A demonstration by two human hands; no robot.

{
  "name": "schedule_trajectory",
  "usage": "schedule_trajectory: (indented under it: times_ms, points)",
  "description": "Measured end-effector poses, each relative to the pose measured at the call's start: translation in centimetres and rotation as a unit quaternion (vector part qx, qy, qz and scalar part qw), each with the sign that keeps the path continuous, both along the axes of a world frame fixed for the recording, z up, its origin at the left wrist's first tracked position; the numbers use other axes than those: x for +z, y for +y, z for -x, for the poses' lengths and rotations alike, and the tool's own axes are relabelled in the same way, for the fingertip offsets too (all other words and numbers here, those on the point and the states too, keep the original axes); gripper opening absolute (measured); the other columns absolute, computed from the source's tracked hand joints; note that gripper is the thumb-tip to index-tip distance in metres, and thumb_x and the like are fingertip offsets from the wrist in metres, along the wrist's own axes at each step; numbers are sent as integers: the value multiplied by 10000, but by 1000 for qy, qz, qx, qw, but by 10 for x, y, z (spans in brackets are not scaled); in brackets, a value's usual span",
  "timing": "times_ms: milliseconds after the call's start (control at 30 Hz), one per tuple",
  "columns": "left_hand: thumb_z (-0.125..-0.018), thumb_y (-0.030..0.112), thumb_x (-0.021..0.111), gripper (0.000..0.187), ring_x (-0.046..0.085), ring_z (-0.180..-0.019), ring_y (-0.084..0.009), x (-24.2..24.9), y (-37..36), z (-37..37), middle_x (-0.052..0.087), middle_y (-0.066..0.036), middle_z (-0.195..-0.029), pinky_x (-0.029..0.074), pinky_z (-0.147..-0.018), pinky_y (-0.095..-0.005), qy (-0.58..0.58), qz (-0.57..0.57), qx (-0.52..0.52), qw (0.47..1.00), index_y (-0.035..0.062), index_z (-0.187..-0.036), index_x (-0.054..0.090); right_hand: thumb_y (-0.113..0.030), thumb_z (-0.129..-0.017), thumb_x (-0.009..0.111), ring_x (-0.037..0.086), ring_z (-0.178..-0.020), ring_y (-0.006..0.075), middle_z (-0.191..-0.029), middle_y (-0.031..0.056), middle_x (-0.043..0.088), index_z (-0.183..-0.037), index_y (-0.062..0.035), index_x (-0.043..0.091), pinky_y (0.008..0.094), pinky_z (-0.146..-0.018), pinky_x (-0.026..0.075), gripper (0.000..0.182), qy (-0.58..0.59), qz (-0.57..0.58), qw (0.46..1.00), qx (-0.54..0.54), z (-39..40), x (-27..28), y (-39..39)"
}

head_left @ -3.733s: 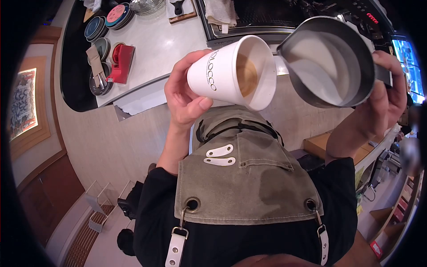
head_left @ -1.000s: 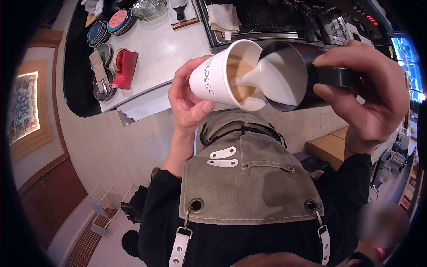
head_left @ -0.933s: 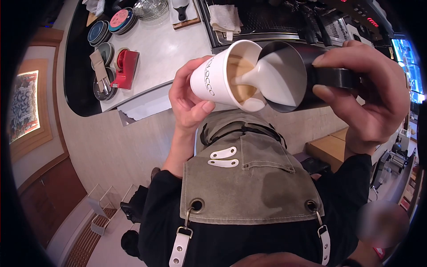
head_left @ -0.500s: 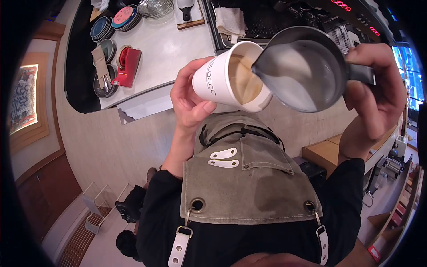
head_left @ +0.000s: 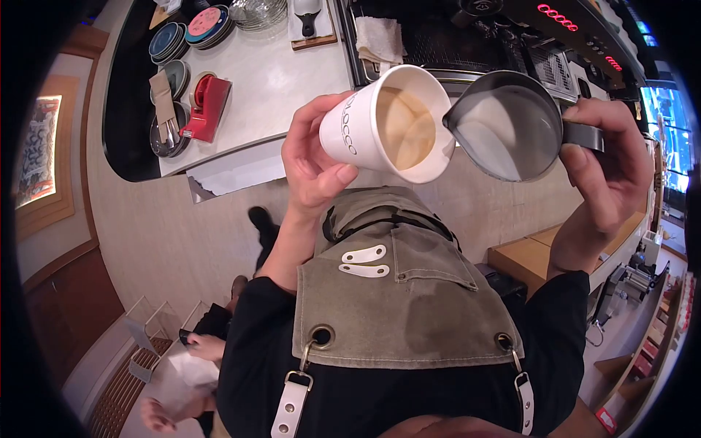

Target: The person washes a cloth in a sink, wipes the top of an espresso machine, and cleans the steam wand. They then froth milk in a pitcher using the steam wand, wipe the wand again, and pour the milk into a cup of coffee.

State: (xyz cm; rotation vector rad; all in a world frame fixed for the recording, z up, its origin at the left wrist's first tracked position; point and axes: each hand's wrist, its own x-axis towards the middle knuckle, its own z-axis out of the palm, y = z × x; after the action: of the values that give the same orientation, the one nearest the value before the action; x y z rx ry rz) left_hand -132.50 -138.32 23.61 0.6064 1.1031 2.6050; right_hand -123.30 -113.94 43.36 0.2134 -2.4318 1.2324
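A white paper cup [head_left: 350, 135] with dark lettering is tilted with its mouth to the right, and my left hand [head_left: 310, 157] is wrapped round its base. Inside it, light brown coffee [head_left: 403, 128] shows pale swirls. My right hand [head_left: 610, 157] grips the handle of a dark metal pitcher [head_left: 511, 124] at the cup's right. Milk [head_left: 493, 131] lies in the pitcher, whose spout is close beside the cup's rim. No stream shows between them.
On the white counter [head_left: 281, 95] stand stacked plates [head_left: 208, 28], bowls and a red tape dispenser [head_left: 210, 109]. A folded cloth [head_left: 380, 40] lies by the coffee machine [head_left: 569, 33]. At the lower left is another person [head_left: 197, 365], hands showing.
The pitcher has moved slightly right, away from the cup, and tilts less. More of the coffee's surface shows. At the lower left, more of the other person has come into view.
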Motion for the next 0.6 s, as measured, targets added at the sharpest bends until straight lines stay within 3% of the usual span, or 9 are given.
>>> schedule_trajectory:
  times_ms: [200, 333, 600]
  points:
    - [-706, 175, 790, 785, 554, -1231, -284, 1, 3, 1, 539, -221, -1342, 429, -1065, -415, -1, -15, 0, 1000, -47, -1364, 424, 56, -717, 705, 569, -768, 100, -892, 63, 653, -995, 44, 659, 217, -678, 420, 282, -15, -53, 998, 25, 4, 6, 1]
    - [-706, 161, 787, 782, 554, -1230, -281, -1, 4, 2, 539, -221, -1340, 430, -1065, -413, -1, -27, -4, 1000, -54, -1363, 421, -52, -662, 690, 576, -819, 184, -861, 103, 634, -927, 44, 647, 278, -793, 423, 285, -90, -97, 987, -88, 4, 20, -22]
    - [-714, 137, 785, 764, 553, -1223, -271, -1, 2, 3, 541, -209, -1333, 432, -1058, -406, 5, -37, -3, 999, -56, -1361, 427, -24, -608, 684, 587, -803, 209, -845, 113, 650, -892, 52, 651, 287, -796, 433, 296, -92, -215, 970, -58, 16, 37, -34]
